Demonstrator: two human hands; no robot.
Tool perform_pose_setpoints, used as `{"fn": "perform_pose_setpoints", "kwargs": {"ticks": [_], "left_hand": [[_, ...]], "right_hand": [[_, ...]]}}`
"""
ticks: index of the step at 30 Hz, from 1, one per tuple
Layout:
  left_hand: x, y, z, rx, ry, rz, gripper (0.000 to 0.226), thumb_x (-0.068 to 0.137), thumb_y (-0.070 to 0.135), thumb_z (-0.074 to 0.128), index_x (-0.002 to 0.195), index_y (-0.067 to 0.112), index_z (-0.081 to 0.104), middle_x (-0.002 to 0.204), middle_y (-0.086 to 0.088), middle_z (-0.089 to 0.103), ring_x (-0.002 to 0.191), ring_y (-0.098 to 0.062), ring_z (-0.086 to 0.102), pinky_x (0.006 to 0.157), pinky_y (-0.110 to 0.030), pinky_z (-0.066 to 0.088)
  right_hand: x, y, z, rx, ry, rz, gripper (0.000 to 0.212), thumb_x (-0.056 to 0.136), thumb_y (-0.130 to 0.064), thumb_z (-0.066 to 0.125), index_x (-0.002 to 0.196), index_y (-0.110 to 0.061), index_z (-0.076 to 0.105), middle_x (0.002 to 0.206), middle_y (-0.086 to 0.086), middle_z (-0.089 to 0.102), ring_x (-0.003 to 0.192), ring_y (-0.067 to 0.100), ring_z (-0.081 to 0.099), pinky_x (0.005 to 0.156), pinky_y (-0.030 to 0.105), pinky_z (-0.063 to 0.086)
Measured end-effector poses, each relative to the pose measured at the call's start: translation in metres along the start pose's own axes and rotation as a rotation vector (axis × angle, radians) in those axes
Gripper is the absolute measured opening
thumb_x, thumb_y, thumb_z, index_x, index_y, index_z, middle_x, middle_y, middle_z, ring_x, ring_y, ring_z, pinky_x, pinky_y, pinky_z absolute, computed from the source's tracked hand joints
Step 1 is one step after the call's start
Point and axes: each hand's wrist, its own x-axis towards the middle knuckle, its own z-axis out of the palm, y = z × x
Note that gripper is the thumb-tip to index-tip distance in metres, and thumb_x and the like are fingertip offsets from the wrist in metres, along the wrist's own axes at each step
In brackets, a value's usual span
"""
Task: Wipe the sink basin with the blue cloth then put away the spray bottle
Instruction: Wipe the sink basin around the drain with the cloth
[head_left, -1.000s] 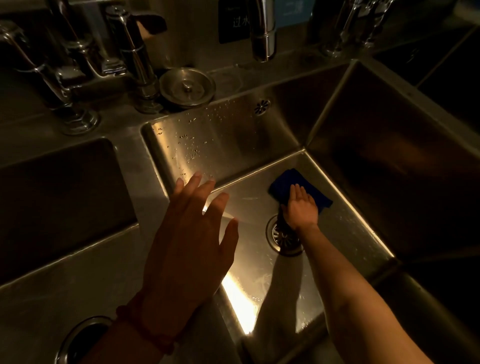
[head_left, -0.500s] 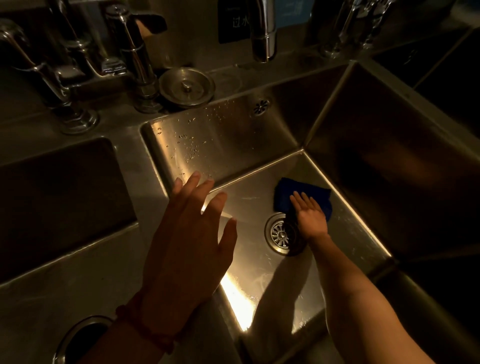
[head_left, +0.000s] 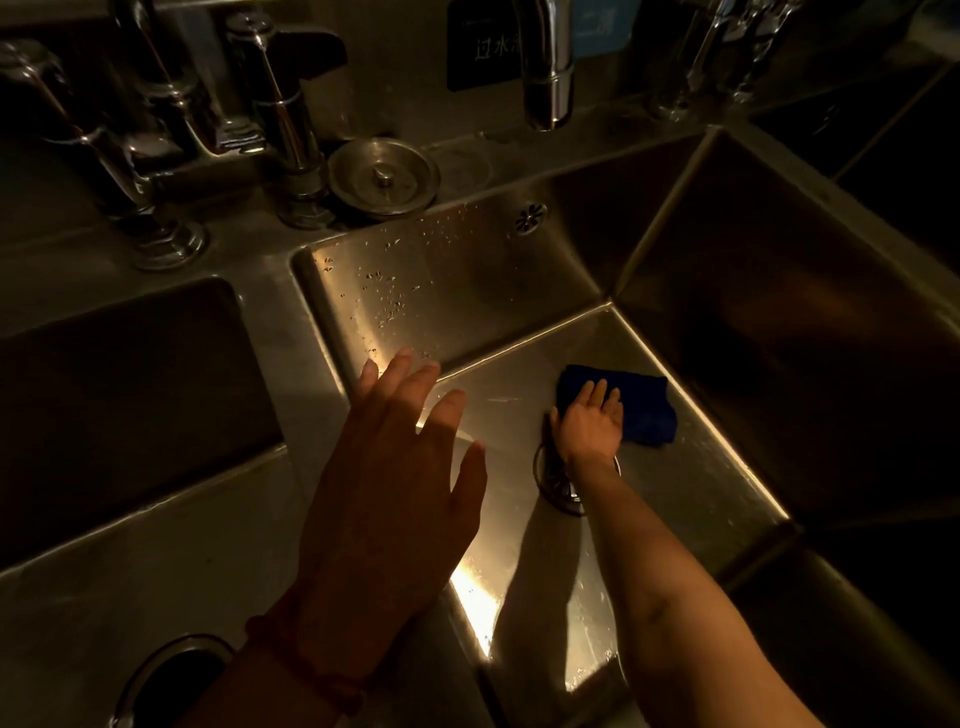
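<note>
The steel sink basin (head_left: 691, 483) fills the middle of the view, dimly lit. On its floor lies the blue cloth (head_left: 644, 410), near the back right corner. My right hand (head_left: 589, 423) presses flat on the cloth's left part, fingers pointing to the back wall, the arm reaching down from the lower right. The wrist covers most of the drain (head_left: 556, 483). My left hand (head_left: 395, 493) hovers over the basin's left rim, fingers spread, holding nothing. No spray bottle is in view.
A round metal drain stopper (head_left: 384, 176) sits on the ledge behind the basin. Taps (head_left: 280, 119) stand at the back left and a spout (head_left: 548, 62) hangs above the basin. A second basin (head_left: 119, 395) lies left, with a round hole (head_left: 171, 680) at the lower left.
My right hand has slid the blue cloth to the right across the basin floor, then back a little to the left over the drain. The left hand has stayed nearly still.
</note>
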Motion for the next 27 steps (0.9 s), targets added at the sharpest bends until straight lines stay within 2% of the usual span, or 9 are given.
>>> {"fn": "perform_pose_setpoints", "kwargs": {"ticks": [4, 8, 12, 21, 27], "left_hand": [[0.0, 0.001, -0.003, -0.013, -0.031, -0.02, 0.051, 0.082, 0.034, 0.04, 0.109, -0.002, 0.062, 0.123, -0.026, 0.056, 0.121, -0.043, 0.046, 0.103, -0.056, 0.022], [0.0, 0.001, -0.003, -0.027, -0.044, -0.024, 0.051, 0.082, 0.034, 0.039, 0.11, -0.003, 0.062, 0.124, -0.027, 0.055, 0.123, -0.043, 0.044, 0.104, -0.056, 0.021], [-0.001, 0.002, -0.002, -0.029, -0.015, -0.007, 0.05, 0.083, 0.031, 0.041, 0.11, -0.005, 0.061, 0.122, -0.029, 0.055, 0.122, -0.044, 0.044, 0.103, -0.058, 0.023], [0.0, 0.003, -0.003, -0.026, -0.018, -0.019, 0.05, 0.081, 0.031, 0.04, 0.109, -0.005, 0.062, 0.122, -0.028, 0.056, 0.12, -0.045, 0.045, 0.102, -0.057, 0.021], [0.0, 0.005, -0.006, -0.033, -0.02, -0.024, 0.05, 0.081, 0.03, 0.04, 0.107, -0.006, 0.062, 0.12, -0.029, 0.057, 0.12, -0.046, 0.045, 0.101, -0.059, 0.019]], "right_hand": [[0.004, 0.005, 0.007, -0.061, -0.009, -0.028, 0.058, 0.103, -0.028, 0.03, 0.149, -0.002, 0.008, 0.158, 0.02, 0.005, 0.145, 0.04, 0.004, 0.118, 0.048, 0.006], [-0.003, 0.027, 0.014, -0.145, -0.008, -0.106, 0.058, 0.103, -0.029, 0.031, 0.15, -0.004, 0.009, 0.158, 0.019, 0.007, 0.144, 0.041, 0.007, 0.118, 0.047, 0.008], [-0.008, 0.053, 0.019, -0.18, -0.037, -0.195, 0.058, 0.103, -0.034, 0.028, 0.151, -0.008, 0.007, 0.159, 0.014, 0.006, 0.146, 0.034, 0.003, 0.119, 0.041, 0.005], [0.016, 0.052, 0.002, -0.088, -0.056, -0.219, 0.058, 0.103, -0.031, 0.032, 0.151, -0.01, 0.007, 0.16, 0.008, 0.003, 0.147, 0.028, -0.001, 0.119, 0.038, 0.005], [-0.001, 0.074, 0.008, -0.122, -0.06, -0.258, 0.058, 0.103, -0.034, 0.03, 0.151, -0.015, 0.004, 0.16, 0.004, -0.001, 0.147, 0.024, -0.006, 0.119, 0.034, -0.003]]}}
